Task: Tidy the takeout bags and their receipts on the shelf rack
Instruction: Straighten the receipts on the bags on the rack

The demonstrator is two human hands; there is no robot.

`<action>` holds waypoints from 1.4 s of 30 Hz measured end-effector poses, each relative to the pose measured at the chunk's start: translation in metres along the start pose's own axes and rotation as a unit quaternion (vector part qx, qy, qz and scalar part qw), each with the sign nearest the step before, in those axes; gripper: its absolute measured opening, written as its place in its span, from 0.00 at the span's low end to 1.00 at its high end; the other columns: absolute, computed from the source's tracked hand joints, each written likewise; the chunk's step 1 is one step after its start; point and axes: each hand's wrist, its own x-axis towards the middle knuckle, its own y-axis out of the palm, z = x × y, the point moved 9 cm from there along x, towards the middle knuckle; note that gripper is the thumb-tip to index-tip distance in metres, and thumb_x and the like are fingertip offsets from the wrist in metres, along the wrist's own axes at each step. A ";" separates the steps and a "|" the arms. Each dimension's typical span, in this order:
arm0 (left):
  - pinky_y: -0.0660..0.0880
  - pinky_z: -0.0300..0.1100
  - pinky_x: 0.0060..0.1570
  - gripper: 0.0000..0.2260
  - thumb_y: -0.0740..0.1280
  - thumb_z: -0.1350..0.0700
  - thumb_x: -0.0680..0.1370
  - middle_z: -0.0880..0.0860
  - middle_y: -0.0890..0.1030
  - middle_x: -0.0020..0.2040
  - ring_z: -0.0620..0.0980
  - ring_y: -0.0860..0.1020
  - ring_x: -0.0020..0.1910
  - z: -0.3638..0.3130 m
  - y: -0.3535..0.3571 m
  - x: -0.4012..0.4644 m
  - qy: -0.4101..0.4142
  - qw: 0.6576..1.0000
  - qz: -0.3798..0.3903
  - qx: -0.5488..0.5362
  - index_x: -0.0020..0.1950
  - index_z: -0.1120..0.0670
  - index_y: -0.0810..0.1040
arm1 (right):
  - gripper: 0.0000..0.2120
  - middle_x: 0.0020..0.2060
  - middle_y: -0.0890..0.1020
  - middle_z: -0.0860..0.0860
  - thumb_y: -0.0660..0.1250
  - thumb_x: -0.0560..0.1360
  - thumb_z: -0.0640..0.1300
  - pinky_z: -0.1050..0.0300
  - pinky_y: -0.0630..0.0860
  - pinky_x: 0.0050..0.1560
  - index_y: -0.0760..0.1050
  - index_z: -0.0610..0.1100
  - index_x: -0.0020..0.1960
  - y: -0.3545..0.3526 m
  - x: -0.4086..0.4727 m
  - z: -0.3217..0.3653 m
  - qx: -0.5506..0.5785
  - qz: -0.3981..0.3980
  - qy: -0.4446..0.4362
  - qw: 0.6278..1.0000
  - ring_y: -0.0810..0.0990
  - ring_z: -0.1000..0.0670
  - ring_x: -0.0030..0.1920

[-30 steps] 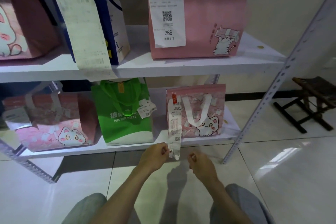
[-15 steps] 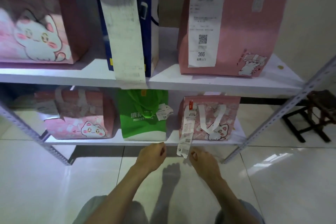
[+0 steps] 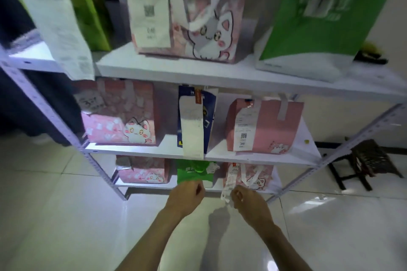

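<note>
Pink takeout bags with cartoon cats fill much of a white metal shelf rack [image 3: 248,77] of at least three shelves. On the lowest shelf stand a pink cat bag [image 3: 143,171] at the left, a small green bag [image 3: 193,171] in the middle and another pink cat bag with white handles [image 3: 253,175] at the right. A long receipt [image 3: 229,180] hangs from the front of that right-hand bag and drops past the shelf edge. The right hand [image 3: 250,202] has its fingers curled beside the lower end of this receipt and seems to pinch it, though blur hides the exact contact. The left hand [image 3: 187,193] is clenched into a loose fist just in front of the green bag, and no object shows in it. On the middle shelf a pink bag [image 3: 123,116] sits at the left, a dark blue bag [image 3: 209,108] with a long white receipt [image 3: 192,130] over its front stands in the middle, and a plain pink bag [image 3: 277,130] bearing a receipt numbered 366 is at the right. On the upper shelf are a large pink cat bag [image 3: 209,17] and a large green bag [image 3: 319,17]. A dark wooden stool [image 3: 365,160] stands on the pale tiled floor [image 3: 55,215] to the right of the rack.
</note>
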 end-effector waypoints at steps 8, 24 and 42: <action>0.79 0.49 0.43 0.06 0.63 0.51 0.80 0.48 0.82 0.41 0.50 0.79 0.41 -0.077 -0.145 -0.090 0.022 1.000 0.004 -0.010 0.46 0.49 0.77 | 0.07 0.34 0.84 0.54 0.64 0.81 0.47 0.52 0.82 0.40 0.78 0.50 0.45 -0.130 -0.090 0.091 0.103 -0.020 0.045 0.993 0.82 0.57 0.33; 0.80 0.48 0.43 0.07 0.65 0.50 0.81 0.46 0.81 0.38 0.47 0.80 0.39 -0.286 -0.125 -0.187 0.140 0.990 0.004 0.018 0.43 0.48 0.75 | 0.06 0.34 0.84 0.55 0.64 0.79 0.53 0.52 0.82 0.41 0.78 0.54 0.46 -0.266 -0.272 -0.026 0.094 -0.144 0.105 0.980 0.82 0.52 0.34; 0.72 0.37 0.36 0.06 0.63 0.49 0.82 0.46 0.80 0.41 0.45 0.79 0.39 -0.559 0.023 -0.279 0.185 0.976 -0.048 0.102 0.46 0.48 0.76 | 0.07 0.37 0.81 0.58 0.61 0.80 0.52 0.60 0.80 0.38 0.76 0.53 0.46 -0.389 -0.438 -0.262 -0.028 -0.195 0.092 0.976 0.80 0.57 0.36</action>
